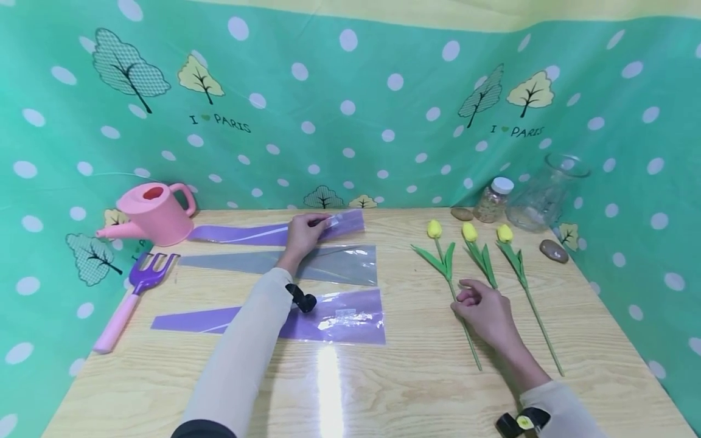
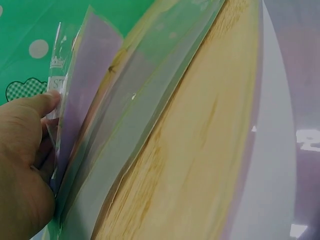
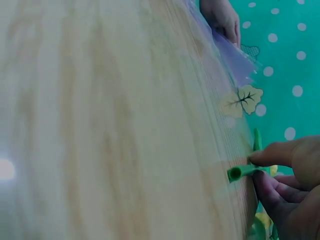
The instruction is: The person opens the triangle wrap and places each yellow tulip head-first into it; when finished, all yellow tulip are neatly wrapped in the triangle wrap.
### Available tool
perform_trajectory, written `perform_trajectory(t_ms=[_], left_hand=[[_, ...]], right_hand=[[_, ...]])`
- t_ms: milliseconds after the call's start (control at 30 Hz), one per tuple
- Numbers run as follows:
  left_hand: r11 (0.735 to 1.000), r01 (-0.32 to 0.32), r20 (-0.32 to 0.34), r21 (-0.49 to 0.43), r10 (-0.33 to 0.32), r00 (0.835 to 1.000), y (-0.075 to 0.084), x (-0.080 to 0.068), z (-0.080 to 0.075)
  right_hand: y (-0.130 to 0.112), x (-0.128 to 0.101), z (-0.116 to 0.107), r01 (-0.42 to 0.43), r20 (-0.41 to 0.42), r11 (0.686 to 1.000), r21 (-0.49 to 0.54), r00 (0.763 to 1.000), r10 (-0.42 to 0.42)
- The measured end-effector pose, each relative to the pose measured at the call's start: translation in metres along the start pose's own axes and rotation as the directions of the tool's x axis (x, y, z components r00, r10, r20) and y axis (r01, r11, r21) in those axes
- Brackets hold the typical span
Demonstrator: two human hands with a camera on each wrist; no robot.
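The left hand [image 1: 302, 234] reaches to the table's [image 1: 416, 389] 11 o'clock, thumb and fingers pinching the wide end of the far purple sleeve [image 1: 263, 232], lifted slightly; a grey sleeve [image 1: 339, 264] and another purple sleeve [image 1: 350, 319] lie nearer, toward 6 o'clock; the right hand [image 1: 484, 310], at 3 o'clock, pinches the stem of the leftmost yellow tulip [image 1: 445, 261]; two more tulips [image 1: 495, 258] lie just beside it.

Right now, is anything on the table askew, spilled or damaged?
Nothing stands out. Three cellophane sleeves lie flat; the left hand pinches the farthest purple sleeve. Three yellow tulips lie side by side, the right hand on the left one's stem.
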State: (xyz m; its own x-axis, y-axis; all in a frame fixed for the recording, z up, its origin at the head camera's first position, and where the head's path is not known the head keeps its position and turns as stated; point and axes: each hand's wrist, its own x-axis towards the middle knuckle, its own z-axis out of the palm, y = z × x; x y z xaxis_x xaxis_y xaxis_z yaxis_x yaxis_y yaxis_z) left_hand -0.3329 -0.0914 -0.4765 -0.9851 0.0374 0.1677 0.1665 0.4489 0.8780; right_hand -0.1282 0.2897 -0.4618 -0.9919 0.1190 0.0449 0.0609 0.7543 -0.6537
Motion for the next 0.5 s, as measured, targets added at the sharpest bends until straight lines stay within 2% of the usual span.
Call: perform_trajectory(t_ms=[133, 233, 367, 500], left_hand=[[1.0, 0.001, -0.004, -0.003, -0.001, 1.0, 0.0, 0.0, 0.0], [1.0, 0.0, 0.0, -0.008, 0.0, 1.0, 0.0, 0.001, 0.001], [1.0, 0.0, 0.007, -0.007, 0.0, 1.0, 0.0, 0.002, 0.002], [1.0, -0.004, 0.004, 0.001, 0.004, 1.0, 0.0, 0.003, 0.004]], right_hand=[[-0.003, 0.0, 0.001, 0.03, -0.005, 0.999, -0.024, 1.0, -0.03], [-0.004, 0.0, 0.001, 0.025, -0.005, 1.0, 0.0, 1.0, -0.025], [-0.006, 0.0, -0.002, -0.026, 0.021, 0.997, 0.074, 0.999, 0.024], [-0.014, 0.004, -0.008, -0.102, 0.064, 0.973, 0.209, 0.994, 0.09]])
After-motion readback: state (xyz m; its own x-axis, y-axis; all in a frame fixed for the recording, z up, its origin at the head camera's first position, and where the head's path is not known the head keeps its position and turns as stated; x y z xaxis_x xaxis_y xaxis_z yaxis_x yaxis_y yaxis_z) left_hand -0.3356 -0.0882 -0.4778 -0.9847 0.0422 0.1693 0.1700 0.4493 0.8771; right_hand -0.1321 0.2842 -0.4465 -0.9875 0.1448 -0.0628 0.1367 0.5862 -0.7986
